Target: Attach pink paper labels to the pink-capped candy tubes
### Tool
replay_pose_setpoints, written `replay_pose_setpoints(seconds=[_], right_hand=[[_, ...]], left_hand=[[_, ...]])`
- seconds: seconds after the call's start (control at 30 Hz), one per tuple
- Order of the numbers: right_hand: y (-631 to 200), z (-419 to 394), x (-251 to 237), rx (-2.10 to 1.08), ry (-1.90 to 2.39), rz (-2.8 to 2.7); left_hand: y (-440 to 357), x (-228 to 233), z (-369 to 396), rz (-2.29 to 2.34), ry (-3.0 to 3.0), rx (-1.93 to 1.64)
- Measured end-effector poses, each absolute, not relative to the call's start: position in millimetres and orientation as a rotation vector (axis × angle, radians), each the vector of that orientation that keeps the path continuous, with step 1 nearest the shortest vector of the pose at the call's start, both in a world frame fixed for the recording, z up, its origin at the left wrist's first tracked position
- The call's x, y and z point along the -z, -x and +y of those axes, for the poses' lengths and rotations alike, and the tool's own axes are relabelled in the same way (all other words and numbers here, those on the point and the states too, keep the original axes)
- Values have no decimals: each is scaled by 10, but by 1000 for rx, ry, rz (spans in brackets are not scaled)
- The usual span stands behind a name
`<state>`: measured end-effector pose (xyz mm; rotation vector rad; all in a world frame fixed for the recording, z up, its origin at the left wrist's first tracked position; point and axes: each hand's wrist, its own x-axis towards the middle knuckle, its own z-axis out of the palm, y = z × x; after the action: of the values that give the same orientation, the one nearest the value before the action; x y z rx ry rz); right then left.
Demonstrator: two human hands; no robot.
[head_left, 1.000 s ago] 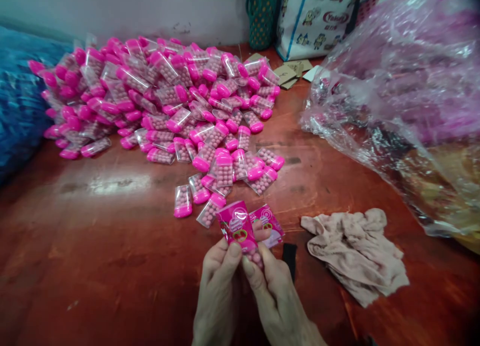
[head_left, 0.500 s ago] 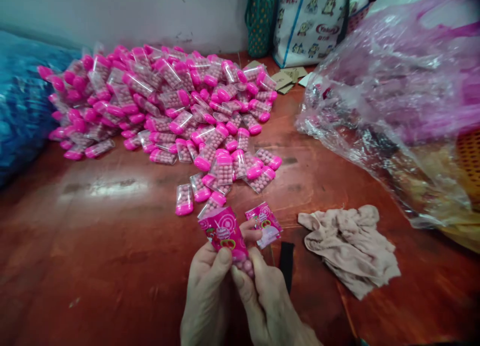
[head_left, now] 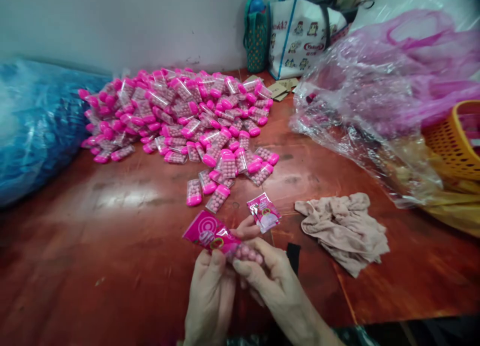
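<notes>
Between my two hands is a small clear candy container filled with pink balls. A bright pink printed sleeve covers its left end. My left hand pinches the sleeve near its lower edge, thumb on top. My right hand grips the container's bare end between thumb and fingers. Just beyond the right hand's outstretched fingers, a second printed sleeve lies on the wooden surface. The container's far end is hidden by the sleeve.
A heap of pink-capped candy containers spreads across the back. A blue plastic bag bulges at left. On the right are a crumpled beige cloth, a clear and pink plastic bag and an orange basket. A white tote stands behind.
The sleeve and container have tilted from steep to nearly level, with the sleeve pointing left. More of the pink balls shows between my hands. The whole view has shifted.
</notes>
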<state>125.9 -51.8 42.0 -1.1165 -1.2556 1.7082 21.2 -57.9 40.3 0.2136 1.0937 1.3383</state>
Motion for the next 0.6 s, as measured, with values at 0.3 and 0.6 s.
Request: replay_pose_setpoints(seconds=[0.3,0.6], right_hand=[[-1159,-733,-366,-1352,1208,-1432],[-1149,-890,-350,-1225,1397,-1314]], left_hand=[[-281,-471,-574,1084,-297,-1449],[-345,-521,-658,951,-351,-1286]])
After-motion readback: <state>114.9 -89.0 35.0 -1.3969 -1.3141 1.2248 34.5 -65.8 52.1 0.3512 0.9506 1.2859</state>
